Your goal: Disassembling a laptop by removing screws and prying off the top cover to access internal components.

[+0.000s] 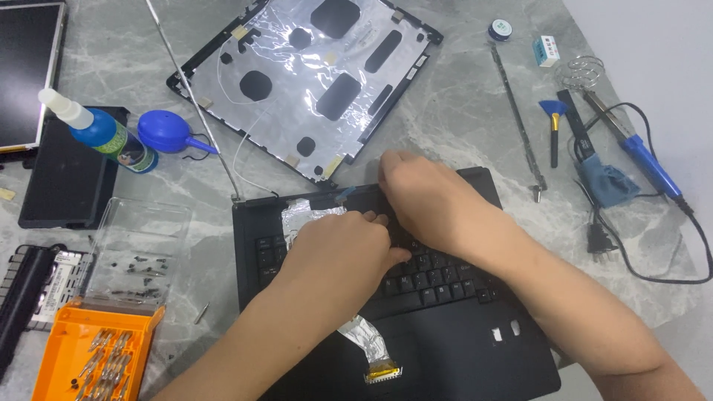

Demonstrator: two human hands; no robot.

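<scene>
Grey-veined marble bench (475, 111) carries a stripped-down laptop job. Both hands sit on the black laptop base with its keyboard (416, 297), which lies at the near middle of the bench. The left hand (342, 249) is curled with fingers bent onto the keyboard's upper rows, beside a patch of crinkled silver foil tape (304, 215); the right hand (427, 200) presses flat and nearly closed along the top edge of the keyboard. Whether either pinches anything I cannot tell.

Risks, as I judge them: prying the keyboard up unevenly could snap its thin clips or crease the foil-wrapped flat cable with the gold connector (375, 356) that lies loose across the palm rest. A sleeveless forearm sweeping left could tip the clear plastic tray of tiny black screws (141, 260). The blue-handled soldering iron (642, 156) lies near the right arm with its cord trailing; a snag would drag it.

Packages: a blue squeeze bottle with white nozzle and a green label (104, 134) lies tilted at far left, an orange bit case (96, 349) is open at near left, and a small white-and-teal box (546, 50) sits at far right.
</scene>
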